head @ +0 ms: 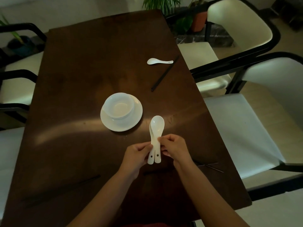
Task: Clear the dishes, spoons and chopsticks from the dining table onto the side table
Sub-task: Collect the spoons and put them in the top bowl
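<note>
two stacked white spoons point(155, 140) are gripped by both hands above the table point(91, 66): left hand point(136, 155) clenched on the handles from the left, right hand point(174, 147) pinching them from the right, bowls of the spoons pointing away from the person. just beyond the grip and slightly left, stacked white bowls point(119, 105) are seated on a white plate point(131, 120). well beyond the grip to the right, a single white spoon point(159, 61) is lying flat, its handle touching a pair of black chopsticks point(164, 75) near the table edge. more dark chopsticks point(65, 190) are seen nearer than the grip on the left, dim. another thin pair point(211, 167) is just right of the right wrist.
</note>
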`<act>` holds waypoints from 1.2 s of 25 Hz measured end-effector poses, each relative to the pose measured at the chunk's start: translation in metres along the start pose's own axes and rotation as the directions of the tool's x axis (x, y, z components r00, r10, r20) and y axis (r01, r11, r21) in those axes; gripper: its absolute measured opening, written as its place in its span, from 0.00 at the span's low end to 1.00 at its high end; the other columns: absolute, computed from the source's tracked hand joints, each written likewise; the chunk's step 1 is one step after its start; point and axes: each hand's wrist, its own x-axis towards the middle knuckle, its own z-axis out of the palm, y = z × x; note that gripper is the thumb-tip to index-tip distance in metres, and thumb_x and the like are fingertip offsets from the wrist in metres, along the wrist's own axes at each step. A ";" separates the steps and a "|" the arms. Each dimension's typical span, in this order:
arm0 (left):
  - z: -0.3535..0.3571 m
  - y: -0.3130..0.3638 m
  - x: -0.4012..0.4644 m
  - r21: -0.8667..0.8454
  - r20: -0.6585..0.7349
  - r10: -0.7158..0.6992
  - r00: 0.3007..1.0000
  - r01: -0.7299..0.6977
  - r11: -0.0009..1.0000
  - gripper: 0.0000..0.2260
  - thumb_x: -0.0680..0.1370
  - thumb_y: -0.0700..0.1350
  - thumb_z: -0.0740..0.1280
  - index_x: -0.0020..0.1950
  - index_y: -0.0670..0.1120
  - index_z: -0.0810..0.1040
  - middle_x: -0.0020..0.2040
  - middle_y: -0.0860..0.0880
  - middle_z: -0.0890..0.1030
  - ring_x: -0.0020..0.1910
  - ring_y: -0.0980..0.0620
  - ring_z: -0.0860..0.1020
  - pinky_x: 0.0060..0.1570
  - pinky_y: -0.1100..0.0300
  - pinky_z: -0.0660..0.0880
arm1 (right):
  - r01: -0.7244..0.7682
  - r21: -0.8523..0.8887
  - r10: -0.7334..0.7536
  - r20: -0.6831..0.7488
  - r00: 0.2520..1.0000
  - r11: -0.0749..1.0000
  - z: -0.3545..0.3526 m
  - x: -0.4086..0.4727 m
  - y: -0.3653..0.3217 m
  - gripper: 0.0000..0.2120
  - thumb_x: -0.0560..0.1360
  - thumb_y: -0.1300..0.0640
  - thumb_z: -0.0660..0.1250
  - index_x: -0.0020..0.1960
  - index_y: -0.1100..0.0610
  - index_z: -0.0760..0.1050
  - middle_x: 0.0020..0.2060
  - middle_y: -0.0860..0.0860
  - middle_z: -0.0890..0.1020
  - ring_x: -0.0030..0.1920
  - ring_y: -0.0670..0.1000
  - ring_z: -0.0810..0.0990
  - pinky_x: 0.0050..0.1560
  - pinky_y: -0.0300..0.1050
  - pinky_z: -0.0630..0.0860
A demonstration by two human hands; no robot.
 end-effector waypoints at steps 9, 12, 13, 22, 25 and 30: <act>-0.004 -0.001 -0.004 -0.122 -0.009 0.039 0.999 -0.040 0.992 0.07 0.76 0.43 0.66 0.43 0.54 0.81 0.36 0.57 0.85 0.36 0.58 0.83 0.28 0.66 0.77 | 0.076 -0.009 -0.076 -0.027 0.997 0.997 0.024 -0.002 0.008 0.04 0.73 0.57 0.67 0.44 0.58 0.77 0.39 0.50 0.81 0.38 0.46 0.79 0.35 0.36 0.73; -0.006 0.002 -0.002 -0.099 -0.012 0.059 0.998 -0.060 0.993 0.05 0.74 0.43 0.67 0.47 0.52 0.81 0.43 0.53 0.85 0.40 0.55 0.84 0.36 0.62 0.80 | 0.090 0.002 -0.090 0.007 0.996 0.996 0.026 0.000 0.005 0.02 0.73 0.58 0.67 0.43 0.56 0.77 0.38 0.49 0.81 0.37 0.45 0.80 0.31 0.33 0.74; -0.007 0.002 -0.002 -0.087 -0.014 0.062 0.998 -0.063 0.994 0.06 0.74 0.42 0.68 0.49 0.51 0.81 0.45 0.51 0.85 0.41 0.54 0.84 0.39 0.60 0.80 | 0.084 0.000 -0.084 0.024 0.996 0.996 0.026 0.001 0.003 0.01 0.73 0.58 0.67 0.43 0.55 0.77 0.38 0.48 0.81 0.37 0.45 0.80 0.29 0.32 0.73; -0.028 0.027 0.011 -0.031 0.180 0.062 0.982 -0.057 0.998 0.07 0.76 0.41 0.64 0.51 0.47 0.80 0.42 0.49 0.86 0.42 0.51 0.84 0.36 0.63 0.79 | 0.212 0.029 -0.213 0.063 0.975 0.977 0.009 0.037 -0.048 0.09 0.74 0.63 0.66 0.51 0.51 0.74 0.47 0.49 0.79 0.44 0.44 0.79 0.36 0.36 0.78; -0.032 0.050 0.026 0.025 0.140 0.107 0.984 -0.111 0.994 0.05 0.75 0.41 0.67 0.46 0.48 0.82 0.41 0.50 0.86 0.42 0.53 0.84 0.37 0.61 0.80 | 0.266 -0.026 -0.264 0.058 0.963 0.964 0.013 0.053 -0.071 0.10 0.74 0.63 0.67 0.53 0.52 0.74 0.43 0.45 0.78 0.40 0.44 0.78 0.30 0.33 0.77; -0.040 0.097 0.070 0.015 0.050 0.093 0.994 -0.094 0.995 0.05 0.74 0.42 0.69 0.47 0.44 0.82 0.45 0.46 0.85 0.46 0.50 0.82 0.39 0.58 0.79 | 0.373 -0.063 -0.352 0.212 0.911 0.926 0.019 0.094 -0.126 0.05 0.74 0.58 0.67 0.50 0.51 0.76 0.43 0.46 0.80 0.42 0.45 0.81 0.32 0.33 0.78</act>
